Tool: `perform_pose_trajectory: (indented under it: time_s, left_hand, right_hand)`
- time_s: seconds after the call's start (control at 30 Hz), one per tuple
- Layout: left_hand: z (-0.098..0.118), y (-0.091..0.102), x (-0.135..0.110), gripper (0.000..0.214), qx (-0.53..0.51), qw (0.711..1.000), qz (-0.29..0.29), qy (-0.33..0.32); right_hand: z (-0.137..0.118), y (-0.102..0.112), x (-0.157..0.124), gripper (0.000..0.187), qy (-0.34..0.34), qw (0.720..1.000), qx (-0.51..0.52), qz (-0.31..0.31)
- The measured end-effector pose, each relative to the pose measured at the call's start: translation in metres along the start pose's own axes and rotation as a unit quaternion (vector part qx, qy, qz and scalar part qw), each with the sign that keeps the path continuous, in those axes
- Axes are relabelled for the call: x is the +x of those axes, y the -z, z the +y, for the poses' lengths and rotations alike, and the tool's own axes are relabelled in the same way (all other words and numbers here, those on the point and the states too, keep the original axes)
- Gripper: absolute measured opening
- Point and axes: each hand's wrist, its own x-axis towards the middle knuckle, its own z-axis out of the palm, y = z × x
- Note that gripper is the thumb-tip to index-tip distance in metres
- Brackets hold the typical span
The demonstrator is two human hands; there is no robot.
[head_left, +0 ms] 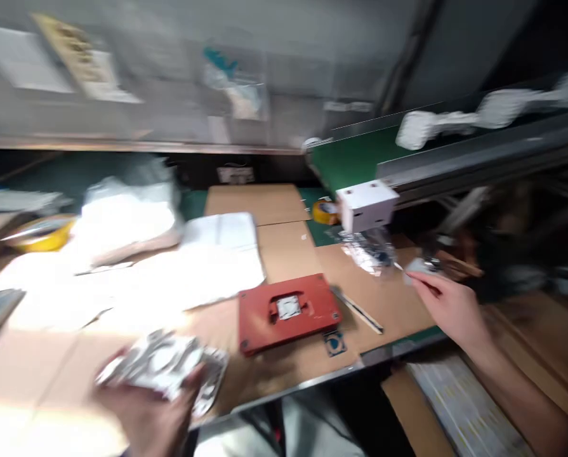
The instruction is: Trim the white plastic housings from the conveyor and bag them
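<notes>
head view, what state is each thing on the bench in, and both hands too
left hand: gripping crinkled silver foil packets
right hand: pinching small grey piece, too blurred to identify
red flat rectangular plate: lying flat on cardboard
small silver part: seated in the plate's middle recess
small white cardboard box: closed, upright
yellow tape roll: lying flat
clear plastic bag: crumpled

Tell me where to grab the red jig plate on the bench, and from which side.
Probably the near long edge of the red jig plate, coming from the person's side: it lies flat on the cardboard, and that edge is free. Keep off the centre recess, where a small silvery piece sits.
</notes>
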Motion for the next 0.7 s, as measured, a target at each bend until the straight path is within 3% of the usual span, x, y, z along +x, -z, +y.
perform_pose_trajectory:
  time_s: [0.03,0.1,0.17,0.27,0.33,0.5,0.7]
  left_hand:
    - [-0.007,0.007,-0.003,0.083,0.003,0.999,0.016,-0.027]
    - [-0.018,0.014,-0.009,0.084,-0.056,0.994,-0.017,-0.09]
    - [-0.025,0.015,-0.013,0.084,-0.056,0.993,-0.043,-0.099]
    - [-0.028,0.012,-0.018,0.089,-0.036,0.992,-0.046,-0.113]
    - [-0.028,0.011,-0.021,0.091,-0.038,0.991,-0.052,-0.118]
    - [-0.027,0.012,-0.021,0.093,-0.045,0.988,-0.057,-0.137]
    - [-0.024,0.01,-0.017,0.093,-0.014,0.986,-0.04,-0.161]
  right_hand:
    - [-0.025,-0.003,-0.013,0.028,0.05,0.996,0.08,0.007]
    - [-0.078,-0.007,-0.037,0.025,0.138,0.97,0.197,-0.029]
    - [-0.13,-0.009,-0.054,0.024,0.205,0.938,0.275,-0.052]
    - [-0.195,-0.015,-0.062,0.027,0.287,0.895,0.335,-0.072]
    - [-0.222,-0.022,-0.058,0.027,0.328,0.877,0.341,-0.081]
    - [-0.243,-0.032,-0.049,0.032,0.39,0.871,0.283,-0.094]
    - [-0.247,-0.022,-0.049,0.042,0.459,0.865,0.194,-0.063]
